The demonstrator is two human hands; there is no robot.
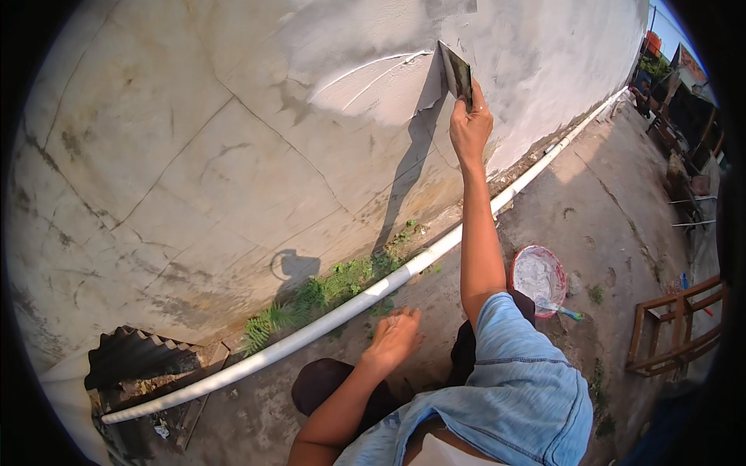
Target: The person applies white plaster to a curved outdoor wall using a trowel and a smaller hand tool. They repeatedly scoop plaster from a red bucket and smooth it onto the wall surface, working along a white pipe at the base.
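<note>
Right hand: right hand [472, 128] raised at the wall, thumb and fingers pinching a flat, dark, rectangular spreading blade [458, 74].
Left hand: left hand [395, 338] low, near the knees, fingers loosely bent and apart; nothing visible in it.
Blade: tilted off the cracked grey-beige plaster wall [194, 155]; long left edge at or just beside the surface, full contact can't be told.
Patch: wet white paste coat [373, 89] left of the blade, raised ridges across it.
Supply: round red-rimmed tub [561, 273] of white paste on the ground, right of the person; turquoise-handled tool [573, 314] leaning at its rim.
Technique: likely smoothing; best with a shallow blade angle, even pressure, overlapping strokes, ridges feathered out before the paste stiffens.
</note>
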